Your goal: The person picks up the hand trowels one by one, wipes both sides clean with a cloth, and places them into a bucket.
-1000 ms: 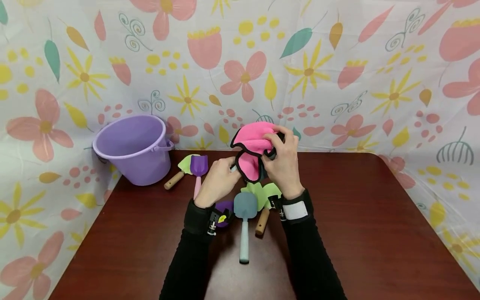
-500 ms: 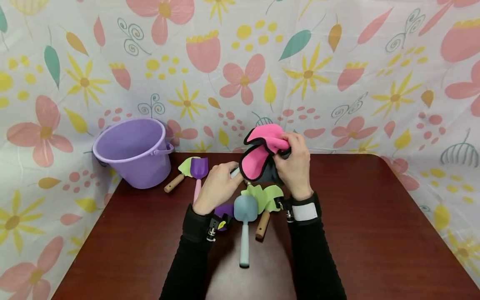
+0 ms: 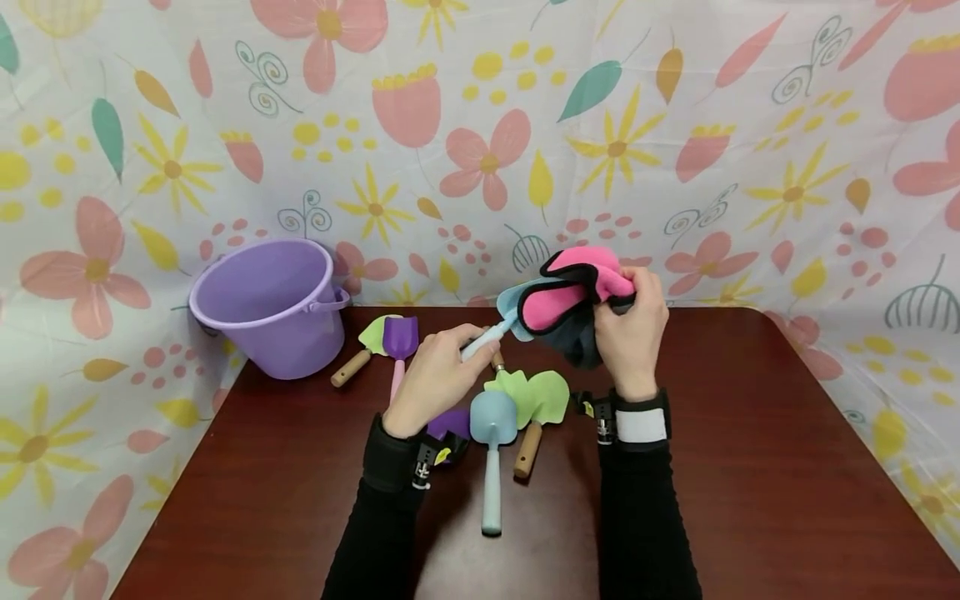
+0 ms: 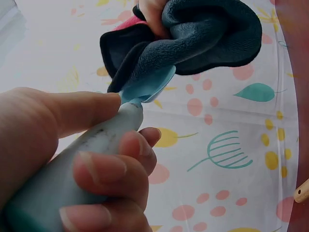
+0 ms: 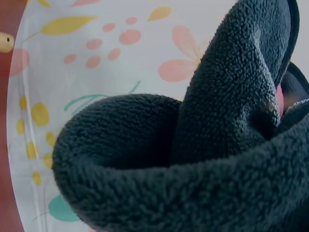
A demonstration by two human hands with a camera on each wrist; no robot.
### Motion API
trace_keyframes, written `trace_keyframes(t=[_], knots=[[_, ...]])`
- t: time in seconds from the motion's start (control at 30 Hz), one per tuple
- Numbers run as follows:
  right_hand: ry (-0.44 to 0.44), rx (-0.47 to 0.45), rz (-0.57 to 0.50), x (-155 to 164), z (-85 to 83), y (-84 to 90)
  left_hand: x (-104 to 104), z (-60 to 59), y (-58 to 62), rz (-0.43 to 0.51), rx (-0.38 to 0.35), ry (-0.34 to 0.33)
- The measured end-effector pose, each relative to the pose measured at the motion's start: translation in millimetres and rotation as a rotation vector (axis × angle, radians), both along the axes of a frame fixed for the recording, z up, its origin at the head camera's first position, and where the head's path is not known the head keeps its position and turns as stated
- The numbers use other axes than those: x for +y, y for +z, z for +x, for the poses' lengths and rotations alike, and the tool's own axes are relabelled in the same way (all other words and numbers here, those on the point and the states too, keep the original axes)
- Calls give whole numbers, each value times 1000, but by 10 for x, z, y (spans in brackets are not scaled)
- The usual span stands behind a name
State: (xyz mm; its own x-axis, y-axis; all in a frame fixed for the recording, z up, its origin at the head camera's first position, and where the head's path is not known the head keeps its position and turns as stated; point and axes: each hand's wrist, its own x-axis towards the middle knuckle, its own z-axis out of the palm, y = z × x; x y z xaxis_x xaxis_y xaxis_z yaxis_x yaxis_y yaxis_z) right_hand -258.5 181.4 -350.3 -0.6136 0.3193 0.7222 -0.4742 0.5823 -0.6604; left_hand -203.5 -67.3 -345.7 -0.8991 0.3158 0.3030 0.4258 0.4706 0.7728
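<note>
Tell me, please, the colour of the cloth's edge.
The edge of the cloth is black; it shows best in the head view.

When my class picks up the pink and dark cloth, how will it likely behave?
The cloth is likely floppy: it bunches in the right hand. It probably won't be slippery: it looks fuzzy in the wrist views. Its loose folds suggest it would hardly roll.

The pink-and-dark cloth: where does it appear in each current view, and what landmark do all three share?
Head: cloth right of centre, in the right hand.
Left wrist: cloth at top centre, above the held blue shovel.
Right wrist: cloth, mostly dark here, large across the centre and lower right.
Shared landmark: the floral backdrop.
</note>
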Motion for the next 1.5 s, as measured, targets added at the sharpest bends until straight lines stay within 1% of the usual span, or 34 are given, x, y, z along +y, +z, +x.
trace_keyframes(t=[0.07,0.17,0.27,0.37,0.43,0.5,0.6,0.67,0.8,0.9,1.0,1.1,1.23,1.3,1.37,1.5], knots=[[-21,9,-24,18,19,26,-2,-1,12,-3,0,4],[-60,55,-72,19,46,77,-17,-16,13,-8,1,9],[-102,137,-106,-8,98,153,-34,-42,5,-6,7,18],[-125,230,-148,-94,198,276,-50,-61,-4,6,10,32],[-126,281,-154,-171,280,360,-58,-64,-14,14,6,38],[-108,311,-156,-255,350,421,-63,-62,-29,22,-7,38],[-63,332,-120,-355,381,426,-59,-54,-41,23,-20,30],[-29,333,-89,-405,347,371,-52,-43,-41,25,-21,18],[25,328,-18,-499,230,207,-36,-24,-24,34,-16,2],[64,319,62,-591,186,123,-33,-17,-5,37,-18,19],[109,290,164,-680,196,92,-39,-21,9,29,-8,51],[177,219,279,-723,225,88,-50,-34,1,24,17,75],[279,84,493,-705,258,103,-72,-64,-29,27,34,96],[313,36,584,-689,261,97,-83,-79,-45,32,33,96],[324,14,622,-682,250,71,-89,-93,-56,36,28,91],[316,22,589,-702,160,-9,-100,-105,-62,38,22,86]])
